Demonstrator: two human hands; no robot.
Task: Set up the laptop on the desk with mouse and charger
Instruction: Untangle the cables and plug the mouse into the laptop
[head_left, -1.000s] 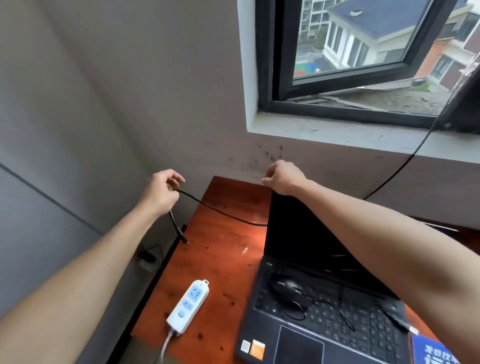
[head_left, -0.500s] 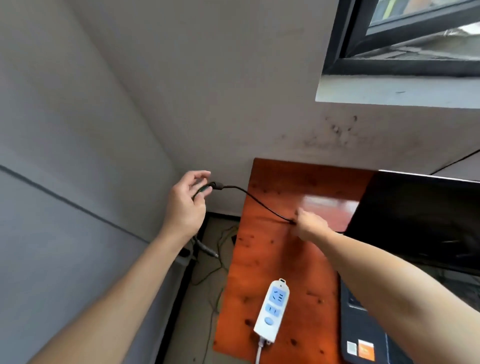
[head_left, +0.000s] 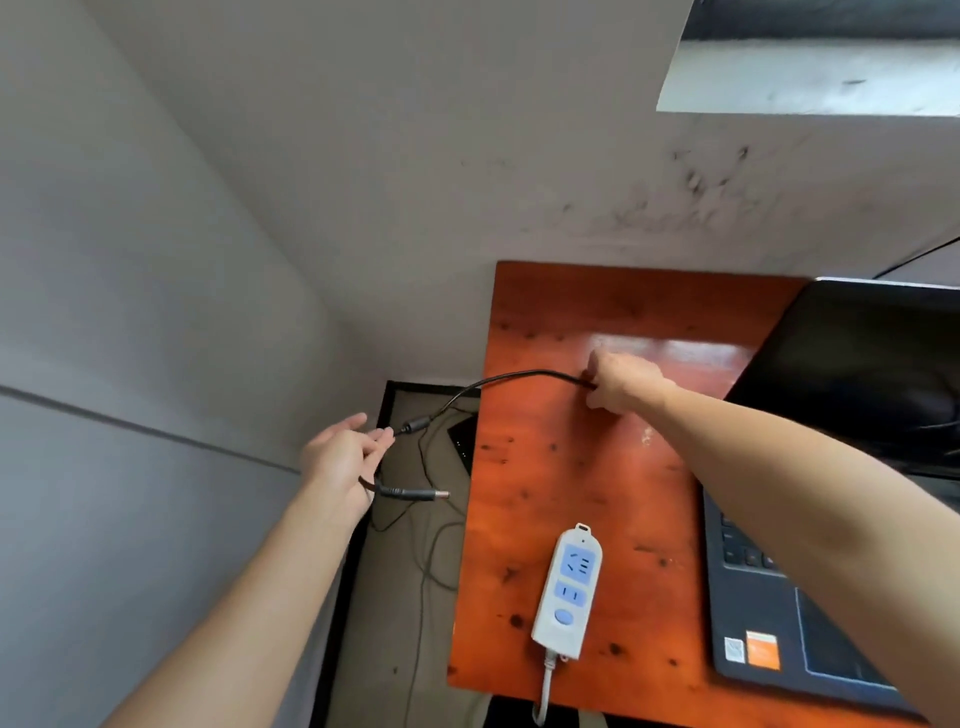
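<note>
Right hand (head_left: 621, 382) is pinching the charger cable (head_left: 519, 375) above the table (head_left: 597, 467), apparently drawing slack. Left hand (head_left: 340, 457), fingers (head_left: 382, 441) nearly straight, is carrying it across the palm, with the barrel plug (head_left: 415, 493) dangling off-table, likely bound for the laptop (head_left: 753, 608).

Corner of a plain room, most likely a home or rented flat with a makeshift study spot. Grey plastered walls (head_left: 363, 182), smudged and scuffed below a rough concrete window sill (head_left: 805, 78). A narrow reddish wood-grain worktop (head_left: 571, 467) is pushed against the wall. It carries an open laptop (head_left: 857, 389) and a white-and-blue power strip (head_left: 569, 587), with a black charger cable (head_left: 519, 375) strung over its edge. Thin cables (head_left: 431, 545) lie tangled on the bare floor (head_left: 395, 649) in the gap beside it.
</note>
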